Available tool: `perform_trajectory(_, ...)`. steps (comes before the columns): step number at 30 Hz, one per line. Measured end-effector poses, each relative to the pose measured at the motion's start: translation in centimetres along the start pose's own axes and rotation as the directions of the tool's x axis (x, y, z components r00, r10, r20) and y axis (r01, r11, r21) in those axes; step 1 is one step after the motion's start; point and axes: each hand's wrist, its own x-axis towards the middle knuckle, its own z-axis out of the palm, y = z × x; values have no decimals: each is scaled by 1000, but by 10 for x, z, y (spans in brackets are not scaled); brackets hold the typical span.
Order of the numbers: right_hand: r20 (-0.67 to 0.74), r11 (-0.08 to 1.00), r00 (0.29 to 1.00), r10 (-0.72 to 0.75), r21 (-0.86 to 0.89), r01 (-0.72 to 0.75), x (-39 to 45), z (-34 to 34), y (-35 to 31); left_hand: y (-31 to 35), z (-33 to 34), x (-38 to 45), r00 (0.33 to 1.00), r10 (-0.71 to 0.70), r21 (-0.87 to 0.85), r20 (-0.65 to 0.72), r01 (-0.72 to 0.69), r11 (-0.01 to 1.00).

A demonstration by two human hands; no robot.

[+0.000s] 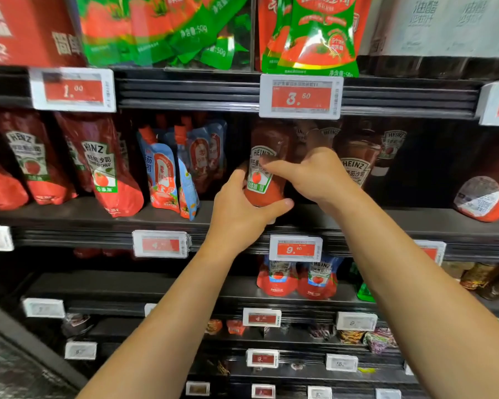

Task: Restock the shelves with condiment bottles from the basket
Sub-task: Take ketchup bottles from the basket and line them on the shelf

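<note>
A red Heinz ketchup bottle [267, 165] with a white and green label stands at the front of the middle shelf [300, 223]. My left hand [239, 205] grips its lower end, thumb wrapped under the base. My right hand [311, 174] reaches in from the right, its forefinger lying across the label; the other fingers curl behind among more Heinz bottles [357, 159], and what they touch is hidden. The basket is out of view.
Red Heinz pouches [104, 168] and blue spout pouches [167, 174] fill the shelf to the left. A tipped bottle [484, 197] lies at the far right. Price tags [300, 96] line the shelf edges. More pouches [297, 277] stand on the shelf below.
</note>
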Motion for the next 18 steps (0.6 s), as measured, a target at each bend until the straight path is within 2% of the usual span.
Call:
perform_trajectory(2, 53, 990, 999, -9, -143, 16, 2, 0, -4, -2, 4, 7, 995, -74, 54, -64, 77, 996)
perform_trajectory(4, 83, 982, 996, 11, -189, 5, 2, 0, -6, -3, 8, 11, 991, -97, 103, -91, 106, 989)
perform_trajectory(8, 123, 972, 992, -18, -229, 46, -2, 2, -2, -7, 14, 18, 987, -69, 224, -146, 101, 969)
perform_trajectory(12, 94, 938, 988, -119, -315, 143, -12, 4, -1, -9, 18, 19, 988, -34, 237, -152, 70, 969)
perform_trajectory(16, 83, 974, 992, -91, -198, 106, -31, -12, 12, -6, 19, 15, 988, -43, 274, -145, 82, 958)
perform_trajectory(18, 41, 986, 994, -105, -123, 109, -43, -27, 23, -5, 20, 3, 975, 28, 338, -219, 49, 940)
